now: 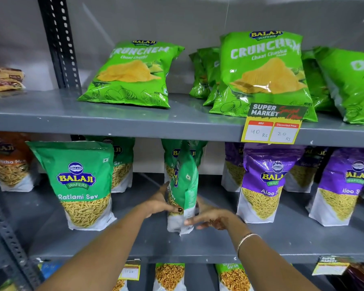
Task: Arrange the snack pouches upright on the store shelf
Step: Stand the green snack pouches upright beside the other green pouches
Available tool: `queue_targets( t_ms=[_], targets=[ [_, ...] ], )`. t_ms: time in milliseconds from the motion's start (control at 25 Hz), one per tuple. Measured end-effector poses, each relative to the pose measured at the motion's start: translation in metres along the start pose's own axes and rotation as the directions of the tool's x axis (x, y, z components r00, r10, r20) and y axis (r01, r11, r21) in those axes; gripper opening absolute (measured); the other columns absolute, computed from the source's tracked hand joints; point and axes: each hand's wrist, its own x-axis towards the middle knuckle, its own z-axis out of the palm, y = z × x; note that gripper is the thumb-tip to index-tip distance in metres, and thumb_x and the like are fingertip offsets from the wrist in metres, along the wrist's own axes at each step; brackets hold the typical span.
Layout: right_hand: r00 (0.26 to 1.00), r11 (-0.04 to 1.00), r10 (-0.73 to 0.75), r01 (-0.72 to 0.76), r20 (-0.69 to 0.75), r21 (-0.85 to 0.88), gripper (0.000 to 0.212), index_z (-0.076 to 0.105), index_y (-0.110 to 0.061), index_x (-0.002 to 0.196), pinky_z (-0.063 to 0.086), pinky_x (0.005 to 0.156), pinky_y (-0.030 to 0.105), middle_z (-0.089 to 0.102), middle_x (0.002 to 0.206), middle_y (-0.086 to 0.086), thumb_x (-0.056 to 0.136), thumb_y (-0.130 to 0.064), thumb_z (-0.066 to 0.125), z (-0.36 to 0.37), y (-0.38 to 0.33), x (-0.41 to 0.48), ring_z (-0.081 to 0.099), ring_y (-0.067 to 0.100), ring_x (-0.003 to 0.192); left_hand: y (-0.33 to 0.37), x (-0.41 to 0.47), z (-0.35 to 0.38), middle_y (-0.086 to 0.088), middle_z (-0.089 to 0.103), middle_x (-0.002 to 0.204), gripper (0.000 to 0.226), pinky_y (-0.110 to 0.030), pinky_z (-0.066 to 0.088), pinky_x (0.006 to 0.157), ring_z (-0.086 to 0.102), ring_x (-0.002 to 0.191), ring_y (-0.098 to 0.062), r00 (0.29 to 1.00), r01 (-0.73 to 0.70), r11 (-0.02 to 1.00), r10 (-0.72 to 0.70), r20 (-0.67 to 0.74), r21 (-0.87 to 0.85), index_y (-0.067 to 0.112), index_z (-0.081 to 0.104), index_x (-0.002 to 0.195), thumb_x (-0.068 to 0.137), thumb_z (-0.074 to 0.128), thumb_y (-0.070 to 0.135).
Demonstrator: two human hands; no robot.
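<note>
Both hands gripped one green sev pouch (183,185) on the grey middle shelf (135,242).

The left hand (159,203) clasped its left side and the right hand (208,217) its lower right edge — the pouch stood edge-on, base on the shelf. To its left stood a Ratlami Sev pouch (80,185), sev showing through the window — purple Aloo Sev pouches (265,185) stood right.

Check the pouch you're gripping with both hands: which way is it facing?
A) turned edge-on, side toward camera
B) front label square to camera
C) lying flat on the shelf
A: the green pouch stands between the left hand and right hand turned edge-on, unlike the front-facing Ratlami Sev pouch.
</note>
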Motion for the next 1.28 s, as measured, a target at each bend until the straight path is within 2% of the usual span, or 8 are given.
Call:
queue_targets(
  t_ms=[280,440,560,680,880,1080,1200,1280],
  targets=[
    [0.960,0.985,-0.139,0.159,-0.243,0.064,0.083,0.035,-0.008,0.129,0.044,0.104,0.039,0.056,0.124,0.009,0.060,0.011,0.076,0.000,0.010,0.014,0.053,0.026,0.118,0.000,0.004,-0.006,-0.007,0.032,0.149,0.118,-0.042,0.029,0.117,0.031,0.139,-0.027,0.998,0.061,0.998,-0.061,-0.022,-0.009,0.018,0.009,0.149,0.057,0.082,0.008],
    [0.945,0.991,-0.115,0.131,-0.306,0.030,0.077,0.048,-0.003,0.126,0.055,0.075,0.042,0.063,0.115,0.015,0.055,0.006,0.074,-0.020,0.013,0.015,0.060,0.032,0.104,-0.006,0.005,-0.016,-0.011,0.040,0.142,0.071,-0.041,0.033,0.113,0.037,0.133,-0.027,0.991,0.092,0.996,-0.090,-0.095,0.015,0.013,0.038,0.129,0.069,0.073,0.002],
    [0.898,0.982,-0.107,0.162,-0.426,0.094,0.077,0.043,-0.003,0.128,0.050,0.092,0.055,0.058,0.126,0.025,0.059,0.014,0.073,-0.028,0.019,0.020,0.054,0.040,0.117,-0.005,0.006,-0.009,-0.022,0.054,0.127,0.057,-0.040,0.043,0.103,0.052,0.112,-0.026,0.986,0.076,0.993,-0.089,-0.142,-0.095,0.011,0.034,0.117,0.075,0.068,-0.007],
    [0.941,0.930,-0.147,0.236,-0.305,0.283,0.084,0.043,-0.004,0.127,0.054,0.093,0.039,0.062,0.123,0.018,0.053,0.000,0.082,-0.029,0.021,0.017,0.060,0.030,0.112,-0.007,0.008,0.000,-0.010,0.061,0.093,0.074,-0.030,0.042,0.083,0.050,0.097,-0.020,0.969,0.078,0.994,-0.093,-0.229,-0.073,0.006,0.027,0.137,0.076,0.069,-0.002],
    [0.954,0.929,-0.222,0.270,-0.204,0.251,0.087,0.051,-0.002,0.124,0.049,0.101,0.045,0.064,0.121,0.014,0.047,-0.015,0.089,-0.028,0.016,0.014,0.065,0.023,0.102,-0.005,-0.001,0.016,-0.021,0.058,0.127,0.056,-0.031,0.046,0.089,0.056,0.115,-0.032,0.943,0.091,0.995,-0.103,-0.317,-0.052,0.001,0.048,0.123,0.072,0.073,0.003],
    [0.982,0.979,0.189,-0.190,-0.022,-0.076,0.030,0.061,-0.009,0.078,0.048,0.038,0.017,0.068,0.054,0.001,0.072,-0.034,0.074,-0.040,0.003,-0.008,0.055,0.010,0.039,-0.017,-0.024,0.006,-0.011,0.048,0.133,0.061,-0.036,0.043,0.095,0.050,0.121,-0.026,0.937,0.309,0.949,-0.293,-0.193,0.060,0.007,0.041,0.129,0.080,0.068,0.029],
    [0.847,0.863,0.501,-0.474,0.177,-0.174,0.034,0.060,0.004,0.068,0.061,0.053,0.037,0.069,0.052,0.017,0.080,-0.027,0.066,-0.026,-0.006,0.002,0.070,0.029,0.051,-0.037,-0.065,-0.034,-0.007,0.058,0.095,0.033,-0.034,0.045,0.096,0.059,0.086,-0.018,0.823,0.567,0.815,-0.566,-0.044,0.118,0.010,0.053,0.093,0.087,0.054,0.043],
    [0.822,0.863,0.502,-0.454,0.270,-0.220,0.029,0.061,0.000,0.076,0.062,0.059,0.036,0.073,0.061,0.012,0.086,-0.028,0.059,0.007,-0.020,0.020,0.073,0.025,0.061,-0.066,-0.085,-0.072,-0.019,0.056,0.126,0.054,-0.040,0.037,0.111,0.057,0.115,-0.030,0.737,0.676,0.735,-0.674,-0.059,0.048,-0.001,0.047,0.122,0.091,0.046,0.043]
  ],
)
